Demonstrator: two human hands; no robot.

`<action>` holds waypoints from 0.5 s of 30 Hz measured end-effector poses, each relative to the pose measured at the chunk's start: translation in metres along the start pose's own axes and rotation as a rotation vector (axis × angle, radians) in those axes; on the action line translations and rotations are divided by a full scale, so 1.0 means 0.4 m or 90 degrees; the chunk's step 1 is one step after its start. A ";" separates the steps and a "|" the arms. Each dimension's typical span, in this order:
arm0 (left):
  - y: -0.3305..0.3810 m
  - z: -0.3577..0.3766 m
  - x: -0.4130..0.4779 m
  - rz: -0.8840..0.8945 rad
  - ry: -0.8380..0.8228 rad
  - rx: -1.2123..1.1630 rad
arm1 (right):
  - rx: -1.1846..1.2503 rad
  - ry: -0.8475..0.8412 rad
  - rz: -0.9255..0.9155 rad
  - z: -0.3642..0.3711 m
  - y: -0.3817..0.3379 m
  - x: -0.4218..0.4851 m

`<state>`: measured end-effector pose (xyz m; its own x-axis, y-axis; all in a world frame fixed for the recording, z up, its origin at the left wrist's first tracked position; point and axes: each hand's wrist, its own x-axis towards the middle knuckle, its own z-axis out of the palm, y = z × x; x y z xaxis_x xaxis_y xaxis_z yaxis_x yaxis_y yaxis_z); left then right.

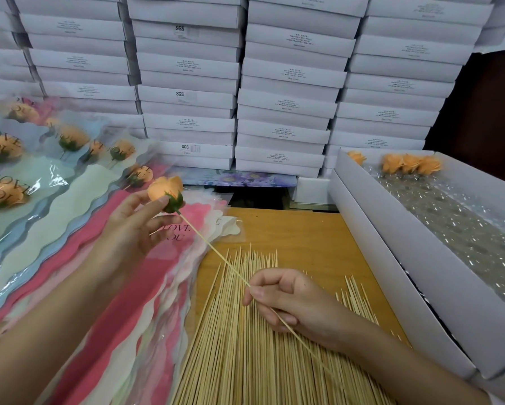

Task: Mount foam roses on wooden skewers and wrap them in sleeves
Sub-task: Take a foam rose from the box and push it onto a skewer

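Note:
My left hand (pixel 134 226) pinches an orange foam rose (pixel 165 190) with a green base, held above the sleeves. A wooden skewer (pixel 216 249) runs from the rose's base down to my right hand (pixel 286 299), which grips it over a heap of loose skewers (pixel 245 355) on the wooden table (pixel 309 238). Overlapping plastic sleeves (pixel 99 287) in pink, cream and pale blue, printed "LOVE YOU", fan out at the left. Several wrapped roses (pixel 70 138) lie on them further back.
A long white box (pixel 420 287) at the right holds clear plastic and a few loose orange roses (pixel 410 163) at its far end. Stacks of white flat boxes (pixel 274 83) wall off the back. A floral printed sheet (pixel 239 178) lies beneath them.

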<state>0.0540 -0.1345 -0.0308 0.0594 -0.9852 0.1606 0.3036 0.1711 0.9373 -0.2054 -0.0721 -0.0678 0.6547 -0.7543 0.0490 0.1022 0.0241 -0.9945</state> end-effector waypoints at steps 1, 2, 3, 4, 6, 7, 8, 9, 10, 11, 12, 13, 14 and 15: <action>-0.004 -0.001 0.001 0.001 -0.004 0.002 | -0.002 0.002 -0.001 0.000 0.001 0.000; -0.006 -0.002 0.001 0.000 -0.006 0.005 | 0.001 0.005 -0.003 -0.001 0.002 0.001; -0.005 -0.002 0.000 -0.005 -0.009 0.013 | 0.008 0.009 -0.005 -0.002 0.004 0.001; -0.004 -0.004 0.001 -0.010 -0.013 0.031 | 0.014 0.014 -0.010 -0.002 0.004 0.002; 0.001 -0.010 0.006 -0.017 -0.015 0.094 | 0.020 0.026 -0.025 -0.004 0.005 0.003; 0.003 -0.016 0.009 -0.012 -0.009 0.139 | 0.018 0.034 -0.034 -0.005 0.005 0.004; 0.003 -0.025 0.013 0.000 0.002 0.209 | 0.015 0.046 -0.044 -0.006 0.007 0.004; 0.001 -0.039 0.017 0.017 0.013 0.307 | 0.015 0.062 -0.053 -0.008 0.008 0.005; -0.005 -0.056 0.022 0.029 0.015 0.430 | 0.019 0.082 -0.062 -0.009 0.010 0.005; -0.013 -0.075 0.027 0.027 0.005 0.558 | 0.026 0.102 -0.070 -0.012 0.013 0.006; -0.024 -0.091 0.031 0.010 -0.012 0.664 | 0.032 0.122 -0.077 -0.015 0.015 0.007; -0.034 -0.103 0.033 -0.017 -0.024 0.740 | 0.038 0.141 -0.083 -0.017 0.018 0.007; -0.043 -0.109 0.033 -0.041 -0.030 0.802 | 0.041 0.159 -0.088 -0.020 0.020 0.008; -0.050 -0.113 0.033 -0.054 -0.031 0.863 | 0.044 0.175 -0.092 -0.022 0.022 0.009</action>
<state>0.0917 -0.1505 -0.0612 0.0450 -0.9964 0.0718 -0.8634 -0.0026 0.5046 -0.2088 -0.0802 -0.0771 0.4042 -0.9018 0.1531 0.2369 -0.0584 -0.9698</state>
